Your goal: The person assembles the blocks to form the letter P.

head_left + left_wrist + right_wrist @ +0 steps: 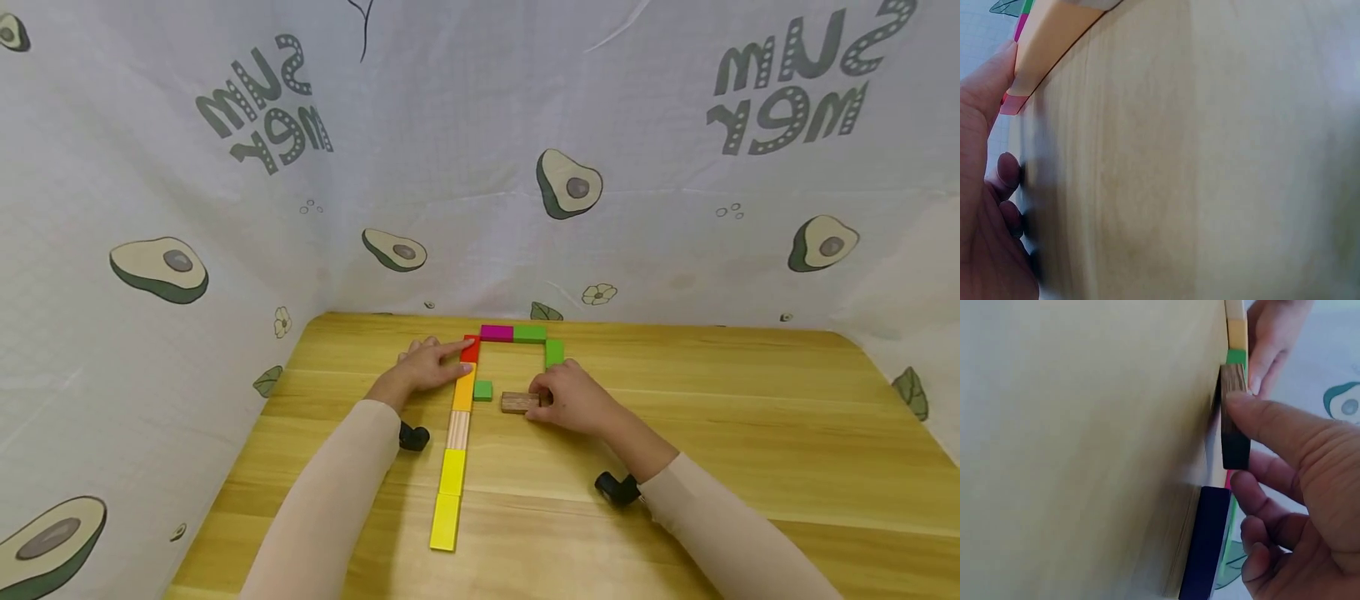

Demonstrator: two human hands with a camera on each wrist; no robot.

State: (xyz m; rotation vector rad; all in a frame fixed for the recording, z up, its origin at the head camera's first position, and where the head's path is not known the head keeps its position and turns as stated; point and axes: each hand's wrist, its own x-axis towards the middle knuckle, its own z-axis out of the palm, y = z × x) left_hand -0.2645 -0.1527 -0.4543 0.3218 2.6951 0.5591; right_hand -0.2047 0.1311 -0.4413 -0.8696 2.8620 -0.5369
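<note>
A brown wooden block (517, 402) is pinched by its right end between the thumb and fingers of my right hand (573, 400). Just left of it lies a small green block (483, 391), against the side of an orange block (463, 392). My left hand (425, 367) touches the row from the left: the extended index finger rests on a red block (471, 352), and the thumb touches the orange block. A dark blue block (1207, 544) lies near my right hand in the right wrist view; the head view does not show it.
Below the orange block the row continues with a pale wood block (458, 430) and two yellow blocks (452, 472). A magenta block (497, 333) and a green block (529, 334) run across the back; another green block (554, 352) turns toward me. A printed curtain (480, 183) hangs behind the table.
</note>
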